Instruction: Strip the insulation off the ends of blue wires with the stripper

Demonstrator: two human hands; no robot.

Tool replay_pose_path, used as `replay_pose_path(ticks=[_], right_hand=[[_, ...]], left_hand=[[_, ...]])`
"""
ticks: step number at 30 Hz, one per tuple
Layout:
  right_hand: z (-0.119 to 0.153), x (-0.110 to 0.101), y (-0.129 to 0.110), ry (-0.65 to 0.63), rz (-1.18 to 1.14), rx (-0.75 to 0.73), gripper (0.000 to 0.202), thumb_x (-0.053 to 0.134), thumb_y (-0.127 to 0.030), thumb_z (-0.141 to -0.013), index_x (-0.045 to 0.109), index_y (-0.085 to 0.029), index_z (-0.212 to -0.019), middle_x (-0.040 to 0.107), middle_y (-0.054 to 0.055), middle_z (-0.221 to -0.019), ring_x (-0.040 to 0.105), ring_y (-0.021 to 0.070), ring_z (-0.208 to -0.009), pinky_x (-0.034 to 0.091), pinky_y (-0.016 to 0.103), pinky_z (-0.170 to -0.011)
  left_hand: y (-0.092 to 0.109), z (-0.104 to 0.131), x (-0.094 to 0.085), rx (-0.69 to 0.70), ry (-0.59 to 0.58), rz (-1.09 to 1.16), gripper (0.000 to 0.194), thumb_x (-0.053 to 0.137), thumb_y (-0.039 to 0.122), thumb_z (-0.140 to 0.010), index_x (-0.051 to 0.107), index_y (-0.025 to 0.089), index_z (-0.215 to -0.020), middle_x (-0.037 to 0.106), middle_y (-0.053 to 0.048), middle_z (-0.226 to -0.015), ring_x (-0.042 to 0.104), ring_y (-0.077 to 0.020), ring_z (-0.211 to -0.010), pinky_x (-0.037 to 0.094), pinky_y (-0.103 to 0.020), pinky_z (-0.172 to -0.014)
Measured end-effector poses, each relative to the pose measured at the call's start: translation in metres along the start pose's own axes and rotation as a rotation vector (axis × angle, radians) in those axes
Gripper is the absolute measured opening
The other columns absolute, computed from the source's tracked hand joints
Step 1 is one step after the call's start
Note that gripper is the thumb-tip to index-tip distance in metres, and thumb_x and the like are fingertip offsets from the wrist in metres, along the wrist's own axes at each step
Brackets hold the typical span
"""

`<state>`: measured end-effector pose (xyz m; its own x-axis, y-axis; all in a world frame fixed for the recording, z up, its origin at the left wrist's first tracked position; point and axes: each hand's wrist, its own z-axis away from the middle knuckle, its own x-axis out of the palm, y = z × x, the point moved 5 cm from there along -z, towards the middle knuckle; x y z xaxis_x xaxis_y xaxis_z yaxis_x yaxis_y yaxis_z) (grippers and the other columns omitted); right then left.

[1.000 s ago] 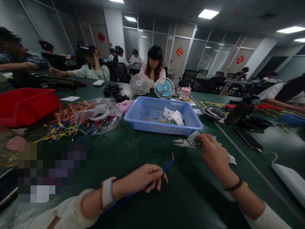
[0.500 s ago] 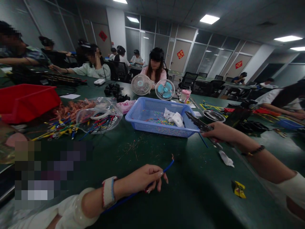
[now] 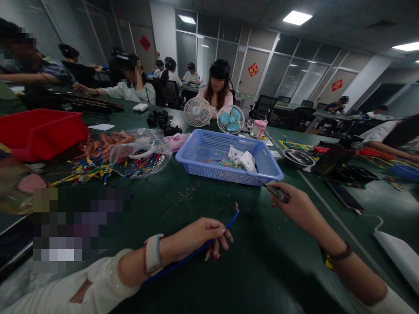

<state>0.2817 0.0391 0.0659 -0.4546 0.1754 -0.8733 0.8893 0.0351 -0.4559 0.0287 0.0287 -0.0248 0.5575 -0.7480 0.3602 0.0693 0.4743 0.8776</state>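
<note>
My left hand is closed around a blue wire, pinching it between thumb and fingers. The wire's stripped copper end sticks up past my fingertips, and its length runs back under my left forearm. In my right hand is a pair of wire strippers, gripped near the front right corner of a blue plastic basket. Its slim jaws point left towards the basket's front wall, apart from the wire; the handles are hidden in my palm. Loose copper strands lie on the dark green table between hands and basket.
Coloured bits and crumpled white tissue lie in the basket. Left are a red bin, copper scraps and a clear bag of wires with ring terminals. Two small fans stand behind; a metal bowl sits right.
My right hand has turned the wire strippers lower, from above the basket's corner to just in front of it. My left hand still holds the wire in nearly the same place. The view has shifted slightly.
</note>
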Motion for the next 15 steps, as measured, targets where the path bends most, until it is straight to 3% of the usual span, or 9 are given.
replay_pose_path(ticks=[3,10,15], right_hand=[[0.010,0.013,-0.002,0.087,0.100,-0.088,0.035,0.054,-0.021,-0.078,0.060,-0.023,-0.113,0.066,0.007,-0.108,0.064,0.0228,-0.092,0.051,0.036,-0.081],[0.022,0.028,-0.002,0.091,0.238,-0.070,0.048,0.048,-0.012,-0.079,0.050,-0.024,-0.126,0.057,0.007,-0.125,0.061,0.0250,-0.102,0.051,0.037,-0.082],[0.027,0.030,-0.004,0.060,0.315,-0.046,0.051,0.047,-0.010,-0.078,0.048,-0.024,-0.128,0.055,0.008,-0.129,0.062,0.0241,-0.098,0.052,0.036,-0.076]], left_hand=[[0.005,0.001,-0.002,0.022,0.042,0.023,0.030,0.062,0.040,-0.085,0.065,0.012,-0.094,0.067,-0.004,-0.079,0.060,-0.0103,-0.058,0.042,-0.020,-0.047],[0.031,0.010,-0.009,0.069,0.181,-0.021,0.026,0.067,0.036,-0.083,0.066,0.012,-0.094,0.065,-0.001,-0.075,0.060,-0.0101,-0.059,0.045,-0.021,-0.051],[0.028,0.008,-0.018,0.098,0.265,0.003,0.023,0.066,0.033,-0.083,0.065,0.012,-0.093,0.063,0.000,-0.074,0.058,-0.0087,-0.055,0.045,-0.021,-0.049]])
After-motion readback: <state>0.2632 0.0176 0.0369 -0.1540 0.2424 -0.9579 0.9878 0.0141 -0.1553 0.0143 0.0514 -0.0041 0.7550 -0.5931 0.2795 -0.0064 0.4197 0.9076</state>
